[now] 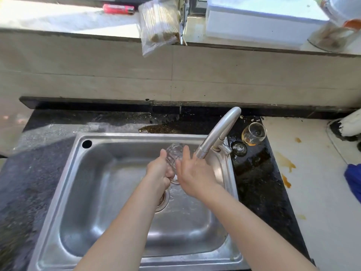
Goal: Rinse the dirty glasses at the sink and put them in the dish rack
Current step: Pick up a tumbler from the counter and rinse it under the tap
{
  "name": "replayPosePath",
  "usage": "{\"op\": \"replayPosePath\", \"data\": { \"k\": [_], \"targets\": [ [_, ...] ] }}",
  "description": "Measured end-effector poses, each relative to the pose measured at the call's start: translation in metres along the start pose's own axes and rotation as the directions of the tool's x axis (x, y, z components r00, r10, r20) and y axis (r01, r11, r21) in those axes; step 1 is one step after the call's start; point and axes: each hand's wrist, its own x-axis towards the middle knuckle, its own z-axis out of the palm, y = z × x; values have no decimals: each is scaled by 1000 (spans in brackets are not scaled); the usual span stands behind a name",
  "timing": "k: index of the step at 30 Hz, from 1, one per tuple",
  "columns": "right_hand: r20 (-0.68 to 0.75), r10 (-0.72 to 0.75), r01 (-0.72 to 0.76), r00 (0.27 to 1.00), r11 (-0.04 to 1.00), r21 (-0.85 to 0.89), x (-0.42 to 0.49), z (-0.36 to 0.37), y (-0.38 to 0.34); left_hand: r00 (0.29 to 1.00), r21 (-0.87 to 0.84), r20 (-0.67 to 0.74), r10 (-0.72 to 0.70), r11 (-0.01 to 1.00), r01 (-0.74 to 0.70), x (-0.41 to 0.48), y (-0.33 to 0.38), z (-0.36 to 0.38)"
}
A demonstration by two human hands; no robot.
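Gripping clear glass (174, 157) over sink (125, 192), left hand (159, 171) closed; right hand (193, 173) open, fingers against glass

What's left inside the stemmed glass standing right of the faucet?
The clear stemmed glass on the dark countertop holds amber residue pooled low in its bowl. Its foot is partly hidden behind the steel faucet base.

Single head-worn wide-angle view, looking forward and steeply down from above the sink (64, 192), close enough that both forearms enter from the lower edge. The bench (254, 182) fills the middle, the tiled wall (117, 75) and sill (58, 20) the top.
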Motion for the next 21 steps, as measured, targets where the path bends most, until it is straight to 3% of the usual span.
{"op": "replayPosePath", "data": {
  "k": [2,4,6,7,9,11,12,13,15,18,21],
  "targets": [
    [166,85,-126,982,959,253,13,-18,3,998,69,53,24,997,-28,-6,-3,2],
    [160,85,-154,983,855,495,28,-23,10,997,95,71,37,994,-43,-11,-5,5],
    [20,56,-60,998,908,415,29,-15,6,995,96,73,62,993,-69,-12,-4,8],
    [-44,-6,16,999,973,230,22,-9,1,995,84,74,65,994,-71,-11,-1,8],
    [-1,-51,51,999,997,63,15,-3,2,996,64,73,51,996,-56,-9,2,6],
    [55,-59,52,997,991,119,12,-4,6,994,77,104,27,996,-35,-10,3,3],
    [8,-40,36,999,965,260,16,-5,8,991,88,133,7,996,-19,-11,2,1],
    [33,6,-20,999,906,423,22,-15,9,986,92,163,-18,996,3,-13,2,0],
    [290,64,-256,955,669,698,34,-31,15,977,51,204,-65,997,56,-15,3,0],
    [406,-98,-322,908,457,829,32,-39,19,965,-154,227,-130,974,167,-12,6,-4],
    [419,-122,-386,900,223,895,30,-31,25,943,-329,256,-214,898,293,-3,7,-8]
  ]
}}
